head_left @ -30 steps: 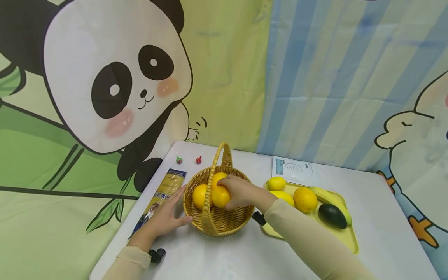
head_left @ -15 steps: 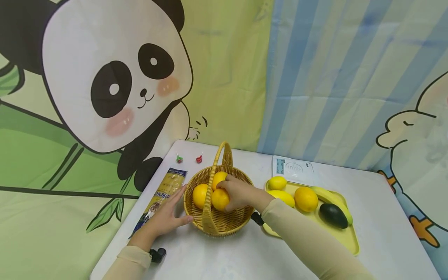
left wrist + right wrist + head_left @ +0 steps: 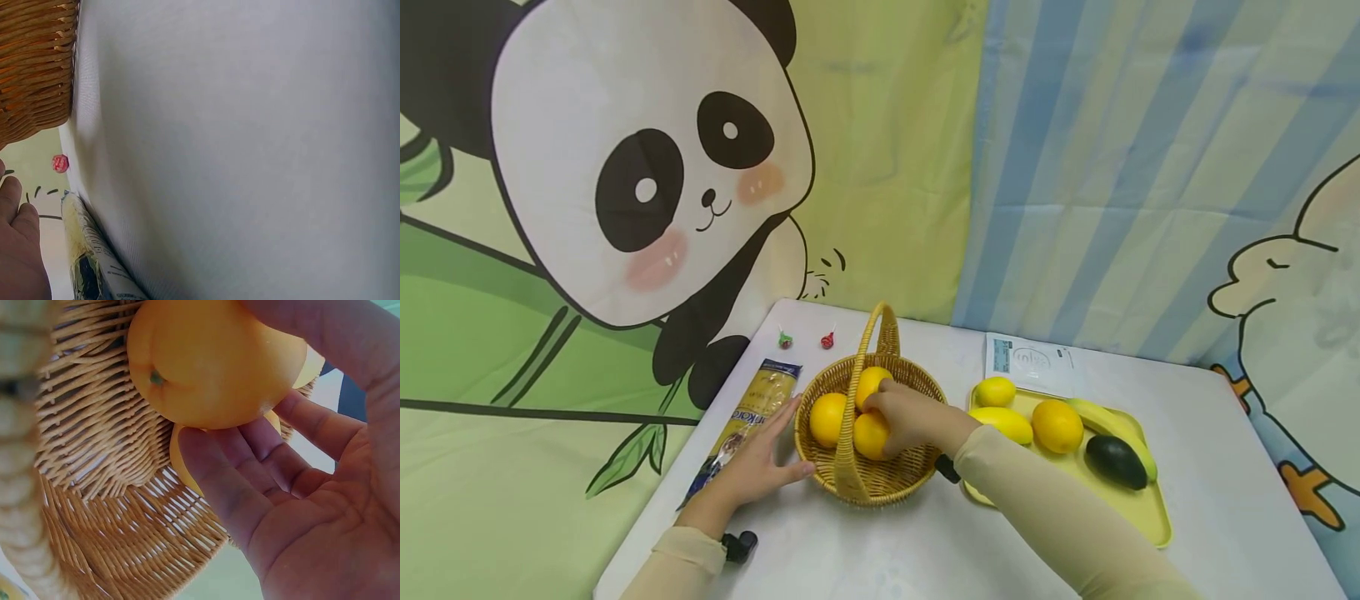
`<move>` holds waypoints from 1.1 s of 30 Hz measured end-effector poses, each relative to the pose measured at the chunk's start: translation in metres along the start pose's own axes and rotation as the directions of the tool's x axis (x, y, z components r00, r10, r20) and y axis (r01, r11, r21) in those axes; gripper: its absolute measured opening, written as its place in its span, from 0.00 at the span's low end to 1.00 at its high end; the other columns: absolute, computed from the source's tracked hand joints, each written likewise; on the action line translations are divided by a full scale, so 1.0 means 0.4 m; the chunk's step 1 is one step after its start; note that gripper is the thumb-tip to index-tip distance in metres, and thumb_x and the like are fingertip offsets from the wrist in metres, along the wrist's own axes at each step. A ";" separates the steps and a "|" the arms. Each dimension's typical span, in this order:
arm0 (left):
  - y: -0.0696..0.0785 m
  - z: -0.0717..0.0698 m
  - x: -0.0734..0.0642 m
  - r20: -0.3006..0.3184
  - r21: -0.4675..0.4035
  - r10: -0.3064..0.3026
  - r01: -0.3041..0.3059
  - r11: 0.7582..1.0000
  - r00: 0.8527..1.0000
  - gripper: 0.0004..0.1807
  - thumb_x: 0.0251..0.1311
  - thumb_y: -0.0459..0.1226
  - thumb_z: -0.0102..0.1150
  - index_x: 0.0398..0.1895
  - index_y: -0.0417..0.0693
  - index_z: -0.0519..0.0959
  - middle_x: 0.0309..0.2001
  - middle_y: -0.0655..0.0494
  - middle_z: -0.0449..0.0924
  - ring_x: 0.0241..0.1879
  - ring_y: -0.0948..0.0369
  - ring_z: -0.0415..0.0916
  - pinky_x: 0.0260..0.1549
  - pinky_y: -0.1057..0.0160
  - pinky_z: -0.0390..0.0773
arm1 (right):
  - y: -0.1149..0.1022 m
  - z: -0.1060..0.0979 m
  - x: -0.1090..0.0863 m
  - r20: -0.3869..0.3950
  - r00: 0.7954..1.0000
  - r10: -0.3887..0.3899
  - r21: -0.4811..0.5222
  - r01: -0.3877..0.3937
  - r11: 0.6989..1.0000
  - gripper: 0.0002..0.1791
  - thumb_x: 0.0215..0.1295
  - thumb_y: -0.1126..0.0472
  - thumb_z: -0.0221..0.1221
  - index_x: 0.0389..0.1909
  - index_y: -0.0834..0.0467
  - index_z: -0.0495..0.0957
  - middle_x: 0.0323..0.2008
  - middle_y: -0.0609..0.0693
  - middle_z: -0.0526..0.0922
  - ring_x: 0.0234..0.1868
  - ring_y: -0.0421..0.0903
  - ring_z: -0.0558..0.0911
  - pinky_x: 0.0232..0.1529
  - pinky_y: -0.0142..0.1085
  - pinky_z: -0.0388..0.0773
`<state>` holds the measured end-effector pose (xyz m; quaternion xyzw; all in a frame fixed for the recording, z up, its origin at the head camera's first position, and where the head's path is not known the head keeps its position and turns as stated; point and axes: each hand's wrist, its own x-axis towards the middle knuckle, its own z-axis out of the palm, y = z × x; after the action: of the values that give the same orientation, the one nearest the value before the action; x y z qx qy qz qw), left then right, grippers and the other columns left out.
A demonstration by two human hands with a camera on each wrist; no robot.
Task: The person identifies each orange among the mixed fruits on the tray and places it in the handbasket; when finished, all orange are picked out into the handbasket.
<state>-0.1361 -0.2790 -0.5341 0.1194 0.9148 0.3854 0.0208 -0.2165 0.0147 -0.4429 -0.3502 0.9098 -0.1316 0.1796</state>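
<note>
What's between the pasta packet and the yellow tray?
In the head view: the basket, holding three oranges; the left hand beside it; the right hand gripping one of them.

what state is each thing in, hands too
basket: upright, handle raised, three oranges inside
right hand: gripping one orange
left hand: fingers extended beside basket
tray: flat, bearing fruit
long packet: lying flat, unclear if sealed
white packet: lying flat
lollipops: lying apart

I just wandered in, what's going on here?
A person's right hand holds an orange inside a wicker basket, beside two more oranges. The left hand is at the basket's side. To the right, a yellow tray holds another orange, a lemon and a banana, among others.
</note>
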 end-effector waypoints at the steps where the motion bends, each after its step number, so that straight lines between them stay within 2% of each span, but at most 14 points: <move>1: -0.001 0.001 0.001 0.000 0.002 0.003 -0.003 1.000 1.000 0.63 0.53 0.59 0.77 0.86 0.64 0.47 0.85 0.45 0.49 0.82 0.37 0.50 0.72 0.24 0.59 | 0.000 0.000 0.000 0.002 1.000 0.001 0.000 -0.001 1.000 0.39 0.49 0.56 0.81 0.65 0.54 0.80 0.54 0.49 0.75 0.53 0.43 0.75 0.61 0.37 0.80; 9: 0.004 0.001 0.002 0.003 -0.004 -0.004 0.004 1.000 1.000 0.63 0.53 0.60 0.76 0.86 0.63 0.47 0.85 0.46 0.49 0.83 0.38 0.49 0.73 0.24 0.57 | 0.000 -0.003 -0.006 0.005 1.000 0.025 0.014 -0.025 1.000 0.39 0.51 0.56 0.81 0.66 0.53 0.79 0.57 0.51 0.76 0.58 0.46 0.76 0.67 0.41 0.78; 15: 0.006 -0.001 0.000 0.005 -0.006 0.005 -0.005 1.000 1.000 0.63 0.53 0.59 0.77 0.86 0.63 0.47 0.86 0.49 0.48 0.82 0.37 0.50 0.73 0.24 0.58 | 0.007 -0.010 -0.012 -0.017 1.000 0.018 0.010 -0.018 1.000 0.41 0.51 0.53 0.80 0.68 0.50 0.78 0.59 0.51 0.76 0.61 0.47 0.76 0.69 0.42 0.76; 25: 0.007 0.001 -0.001 0.007 -0.008 0.000 0.000 1.000 1.000 0.63 0.53 0.60 0.77 0.86 0.65 0.47 0.85 0.46 0.48 0.83 0.39 0.49 0.73 0.24 0.58 | 0.009 -0.037 -0.042 -0.112 0.993 0.020 0.083 -0.011 0.997 0.43 0.56 0.44 0.77 0.72 0.49 0.73 0.69 0.55 0.73 0.68 0.52 0.75 0.72 0.48 0.76; 33: 0.007 0.001 -0.003 -0.002 -0.008 0.000 0.000 1.000 1.000 0.62 0.53 0.59 0.77 0.86 0.66 0.48 0.85 0.47 0.50 0.83 0.38 0.50 0.72 0.23 0.58 | 0.022 -0.057 -0.074 -0.227 0.974 0.012 0.144 0.021 0.989 0.43 0.60 0.43 0.74 0.74 0.50 0.71 0.66 0.53 0.75 0.62 0.48 0.77 0.67 0.46 0.79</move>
<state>-0.1342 -0.2772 -0.5323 0.1188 0.9132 0.3892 0.0201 -0.2106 0.0438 -0.4186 -0.3208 0.9116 -0.2373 0.0989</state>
